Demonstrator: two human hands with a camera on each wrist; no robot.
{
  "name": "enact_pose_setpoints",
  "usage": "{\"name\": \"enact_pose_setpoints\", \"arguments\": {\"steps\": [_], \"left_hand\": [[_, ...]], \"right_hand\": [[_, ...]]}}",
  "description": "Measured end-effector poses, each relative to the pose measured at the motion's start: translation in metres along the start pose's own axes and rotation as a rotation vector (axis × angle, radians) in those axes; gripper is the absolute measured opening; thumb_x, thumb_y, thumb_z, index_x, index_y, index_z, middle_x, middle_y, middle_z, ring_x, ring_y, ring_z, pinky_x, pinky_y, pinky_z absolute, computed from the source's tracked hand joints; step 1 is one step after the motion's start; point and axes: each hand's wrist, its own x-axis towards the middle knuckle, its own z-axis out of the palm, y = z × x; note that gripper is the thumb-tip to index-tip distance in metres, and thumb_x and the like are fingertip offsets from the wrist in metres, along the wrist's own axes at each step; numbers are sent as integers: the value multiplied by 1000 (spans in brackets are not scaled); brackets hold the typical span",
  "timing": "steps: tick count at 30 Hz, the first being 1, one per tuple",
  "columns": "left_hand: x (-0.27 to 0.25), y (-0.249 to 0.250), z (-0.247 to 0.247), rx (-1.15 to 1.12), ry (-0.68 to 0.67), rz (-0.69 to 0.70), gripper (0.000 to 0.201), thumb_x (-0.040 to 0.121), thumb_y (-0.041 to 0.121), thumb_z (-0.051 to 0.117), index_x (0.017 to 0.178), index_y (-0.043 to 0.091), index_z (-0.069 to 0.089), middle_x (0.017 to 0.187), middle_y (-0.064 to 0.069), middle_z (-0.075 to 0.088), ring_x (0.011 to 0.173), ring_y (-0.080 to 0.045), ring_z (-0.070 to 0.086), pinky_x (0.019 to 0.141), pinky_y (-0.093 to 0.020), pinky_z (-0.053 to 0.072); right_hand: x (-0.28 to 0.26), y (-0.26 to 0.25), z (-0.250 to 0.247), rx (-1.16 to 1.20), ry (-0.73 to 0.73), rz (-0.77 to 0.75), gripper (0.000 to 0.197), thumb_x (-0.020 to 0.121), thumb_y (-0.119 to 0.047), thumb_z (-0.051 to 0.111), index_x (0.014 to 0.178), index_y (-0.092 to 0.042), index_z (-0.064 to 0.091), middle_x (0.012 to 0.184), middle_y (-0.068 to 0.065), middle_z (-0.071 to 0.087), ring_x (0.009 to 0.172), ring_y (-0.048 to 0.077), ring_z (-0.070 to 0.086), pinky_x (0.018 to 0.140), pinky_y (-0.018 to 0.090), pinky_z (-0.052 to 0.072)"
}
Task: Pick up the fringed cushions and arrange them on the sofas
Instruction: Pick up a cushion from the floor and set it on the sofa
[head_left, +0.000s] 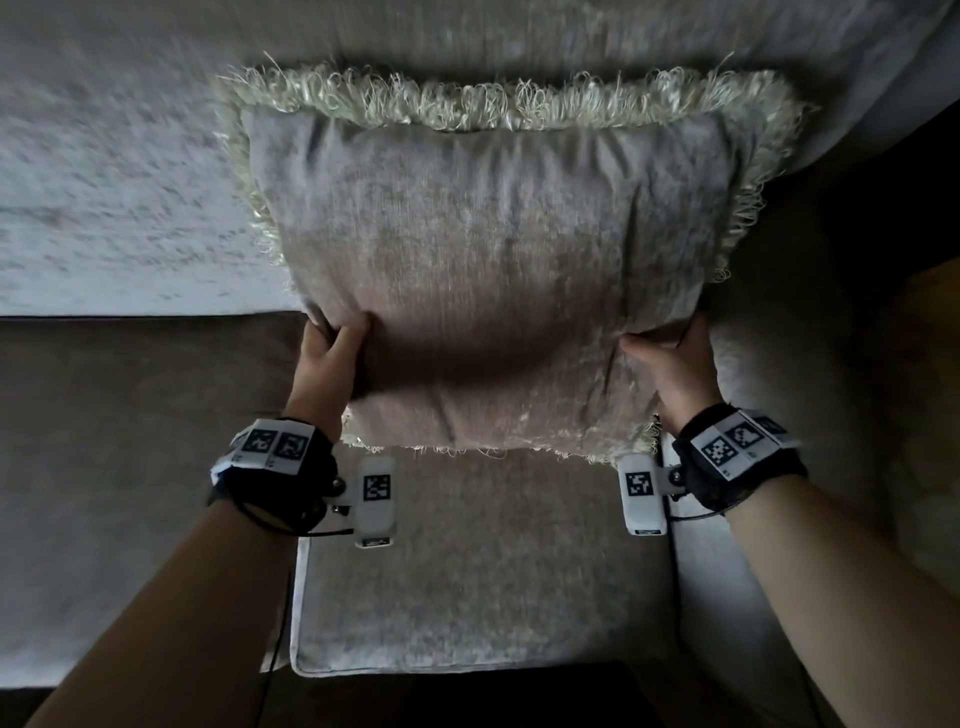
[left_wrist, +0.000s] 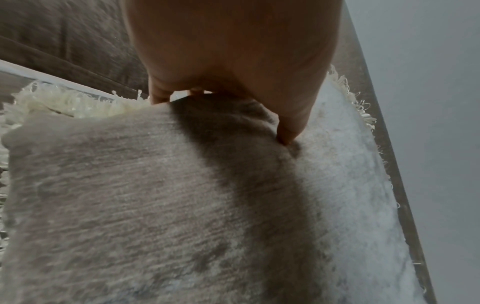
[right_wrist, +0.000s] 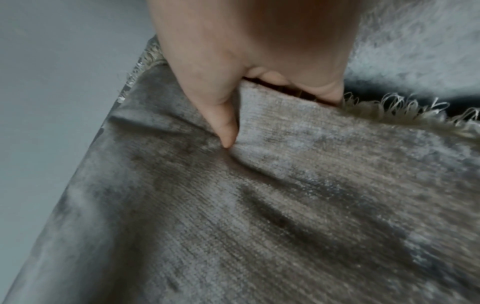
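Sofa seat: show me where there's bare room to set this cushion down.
The sofa seat is bare below the fringed cushion, between both wrists, out to its piped front edge. Another bare stretch lies beside the left hand. Beside the right hand, the seat is too dark to judge.

The cushion (head_left: 493, 270) is a soft grey-brown chenille-like cloth with a faint sheen and fine ribbed weave, edged in a pale, silky, frayed thread fringe (head_left: 467, 98). The sofa (head_left: 104, 197) wears similar matt, nubby grey fabric, its seat cushion (head_left: 467, 597) piped at the edge.
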Motion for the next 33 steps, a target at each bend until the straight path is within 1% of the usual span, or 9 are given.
{"name": "enact_pose_setpoints", "arguments": {"steps": [3,7,11,13,16,22,26,30,33], "left_hand": [[1,0,-2,26,-12,6,39,77,44,68,115,35,61,119,7,70,114,-12,64,100,-35,50],[0,-10,-2,58,53,-20,44,77,47,67,115,27,60,112,6,70,109,-13,65,95,-34,53],[-3,-24,-2,82,98,-62,49,75,50,69,114,23,58,113,4,68,108,-15,64,100,-39,51],[-4,-25,-1,56,103,-36,41,74,48,69,108,26,61,112,4,70,106,-13,65,100,-39,51],[-9,-28,-1,-12,100,5,30,81,37,67,106,21,61,108,3,69,102,-12,65,99,-37,51],[-28,-27,-4,-132,88,77,20,85,24,62,104,19,59,110,-1,67,105,-10,63,94,-30,49],[-44,-28,-5,-124,90,103,11,91,12,57,89,23,57,95,8,66,88,1,63,85,-27,47],[-55,-28,-8,-126,59,179,21,85,14,56,106,18,57,108,2,65,104,-7,61,93,-26,48],[-36,-23,-3,-108,33,169,30,82,14,55,111,22,56,118,-2,64,114,-13,59,100,-30,48]], "right_hand": [[0,2,2,-2,13,-6,78,75,3,78,143,-14,44,117,-8,64,101,-5,61,101,30,49],[4,4,-1,-38,17,-4,71,77,-5,78,140,-17,46,123,-3,63,105,8,62,101,33,48],[0,15,3,-84,10,-34,60,81,-9,77,135,-17,51,115,-4,64,96,1,61,78,10,48],[0,16,4,-75,28,-52,58,82,-9,76,134,-17,52,109,-11,63,96,3,61,74,7,47],[-3,15,0,-51,32,-80,54,84,-6,74,132,-16,53,106,-14,62,91,-9,58,71,1,47],[-13,14,-6,-8,107,-156,44,84,-2,70,123,-16,53,104,-15,62,85,-15,61,78,11,51],[-19,13,-9,2,152,-180,39,84,1,69,113,-20,54,100,-14,61,82,-16,60,76,9,49],[-25,10,-13,37,170,-191,40,81,3,68,98,-30,54,95,-11,61,79,-10,60,76,15,51],[-13,7,-6,63,188,-174,40,78,6,69,95,-27,53,91,-11,60,76,-10,59,76,15,51]]}}
